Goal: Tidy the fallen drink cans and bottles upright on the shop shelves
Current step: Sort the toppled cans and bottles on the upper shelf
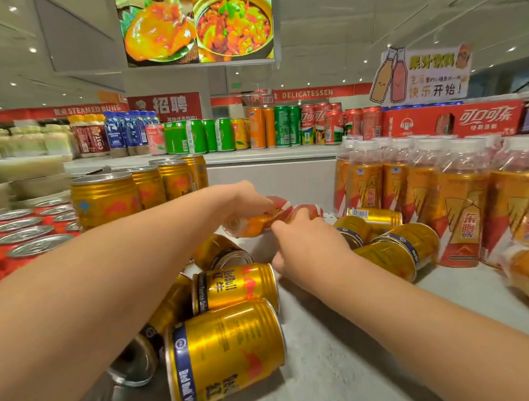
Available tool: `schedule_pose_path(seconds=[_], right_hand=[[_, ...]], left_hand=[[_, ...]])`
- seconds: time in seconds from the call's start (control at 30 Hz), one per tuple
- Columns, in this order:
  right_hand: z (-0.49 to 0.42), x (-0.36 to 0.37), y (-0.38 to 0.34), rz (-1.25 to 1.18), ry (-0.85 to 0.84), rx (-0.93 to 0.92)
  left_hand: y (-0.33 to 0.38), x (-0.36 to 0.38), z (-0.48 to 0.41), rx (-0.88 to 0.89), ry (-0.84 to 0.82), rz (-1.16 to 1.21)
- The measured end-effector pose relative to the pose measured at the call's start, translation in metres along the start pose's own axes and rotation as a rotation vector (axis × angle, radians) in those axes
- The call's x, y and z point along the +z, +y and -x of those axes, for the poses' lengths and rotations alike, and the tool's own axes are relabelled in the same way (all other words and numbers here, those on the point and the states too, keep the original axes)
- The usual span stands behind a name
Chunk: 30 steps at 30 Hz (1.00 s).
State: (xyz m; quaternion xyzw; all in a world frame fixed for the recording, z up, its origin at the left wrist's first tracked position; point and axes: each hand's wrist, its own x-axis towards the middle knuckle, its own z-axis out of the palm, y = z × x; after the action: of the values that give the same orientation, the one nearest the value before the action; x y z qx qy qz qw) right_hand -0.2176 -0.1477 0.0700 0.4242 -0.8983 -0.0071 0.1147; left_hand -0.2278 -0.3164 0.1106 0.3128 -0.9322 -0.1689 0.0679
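Grey shelf (344, 366), both hands (309, 247) on fallen bottles (252, 224) amid toppled cans (226, 357)

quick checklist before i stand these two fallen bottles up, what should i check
1. Left hand on the left fallen bottle: ok, fingers over it.
2. Right hand on the right fallen bottle: cannot tell, the hand hides the contact.
3. Bare shelf behind the bottles to stand them on: ok.
4. Upright bottles on the right stand apart from the hands: ok.
5. Fallen gold cans lie close under both wrists: not ok, easy to knock.
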Motion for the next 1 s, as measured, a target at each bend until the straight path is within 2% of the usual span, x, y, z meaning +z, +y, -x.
schedule_pose_path(seconds=[0.13, 0.4, 0.53, 0.7, 1.0], right_hand=[[-0.004, -0.008, 0.005, -0.189, 0.044, 0.036], [-0.002, -0.019, 0.03, -0.62, 0.255, 0.056], [-0.002, -0.028, 0.051, -0.593, 0.263, 0.067], [0.003, -0.024, 0.069, -0.73, 0.234, 0.045], [0.003, -0.01, 0.074, -0.56, 0.187, 0.011]], left_hand=[[-0.007, -0.011, 0.003, 0.015, 0.085, 0.036], [-0.012, -0.025, 0.03, 0.0, 0.216, 0.155], [-0.006, -0.022, 0.049, -0.011, 0.205, 0.239], [0.005, -0.013, 0.061, -0.031, 0.222, 0.246], [0.006, -0.001, 0.077, -0.036, 0.306, 0.254]])
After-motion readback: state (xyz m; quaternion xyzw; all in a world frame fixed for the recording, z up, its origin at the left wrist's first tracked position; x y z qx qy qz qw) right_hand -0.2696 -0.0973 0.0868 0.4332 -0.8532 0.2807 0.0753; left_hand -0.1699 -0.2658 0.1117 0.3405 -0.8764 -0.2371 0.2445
